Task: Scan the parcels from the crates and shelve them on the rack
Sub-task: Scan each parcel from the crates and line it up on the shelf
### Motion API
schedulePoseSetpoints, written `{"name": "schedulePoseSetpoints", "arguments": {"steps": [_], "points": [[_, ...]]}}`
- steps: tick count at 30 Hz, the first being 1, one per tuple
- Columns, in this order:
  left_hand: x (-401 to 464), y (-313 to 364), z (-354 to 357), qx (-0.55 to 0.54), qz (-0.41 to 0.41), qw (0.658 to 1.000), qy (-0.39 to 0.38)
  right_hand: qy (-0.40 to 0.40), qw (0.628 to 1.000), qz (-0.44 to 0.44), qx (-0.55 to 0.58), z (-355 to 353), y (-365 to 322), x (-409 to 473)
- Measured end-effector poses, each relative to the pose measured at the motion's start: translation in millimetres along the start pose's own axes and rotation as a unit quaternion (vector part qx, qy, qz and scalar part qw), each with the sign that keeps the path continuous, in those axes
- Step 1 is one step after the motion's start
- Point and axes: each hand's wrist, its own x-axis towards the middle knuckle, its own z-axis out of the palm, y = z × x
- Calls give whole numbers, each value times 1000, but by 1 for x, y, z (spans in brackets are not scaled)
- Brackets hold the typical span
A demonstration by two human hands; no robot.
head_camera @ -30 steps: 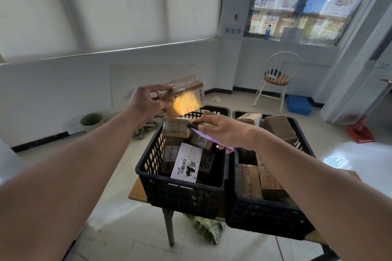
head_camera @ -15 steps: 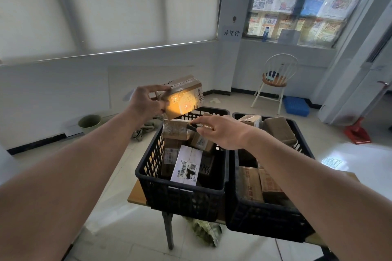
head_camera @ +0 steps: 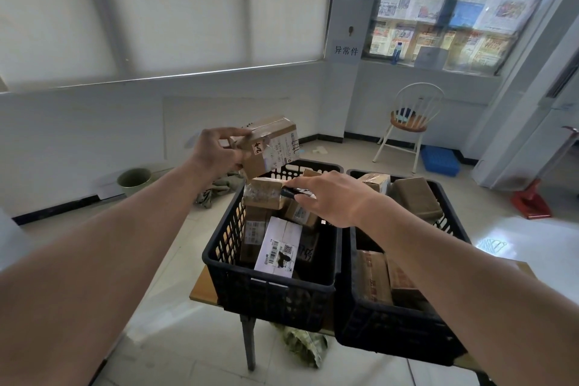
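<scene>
My left hand (head_camera: 216, 152) grips a small brown cardboard parcel (head_camera: 271, 146) by its left end and holds it tilted above the left black crate (head_camera: 269, 291). The parcel's white label with a handwritten number faces me. Just below and to the right of it, my right hand (head_camera: 332, 199) holds a dark scanner (head_camera: 293, 193), its tip pointing left toward the parcel. Several brown parcels and a white labelled one (head_camera: 279, 247) lie in the left crate. More brown parcels fill the right black crate (head_camera: 391, 332).
Both crates stand on a small wooden table (head_camera: 199, 293). A white chair (head_camera: 410, 122) and a blue tray (head_camera: 440, 160) sit by the far wall. A green bucket (head_camera: 134, 180) stands at left, a red dustpan (head_camera: 531, 200) at right. No rack is in view.
The orange scanner glow on the parcel has gone out, and the label now shows plainly. Both hands have stayed almost where they were.
</scene>
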Motion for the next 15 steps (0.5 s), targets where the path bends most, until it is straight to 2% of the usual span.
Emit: {"name": "schedulePoseSetpoints", "arguments": {"steps": [7, 11, 15], "points": [[-2, 2, -2, -4, -7, 1000, 8, -7, 1000, 0, 17, 0, 0, 2], [-8, 7, -2, -33, -18, 999, 4, 2, 991, 28, 132, -2, 4, 7], [-20, 18, -3, -69, -43, 996, -35, 17, 963, 85, 254, -1, 3, 11]]}}
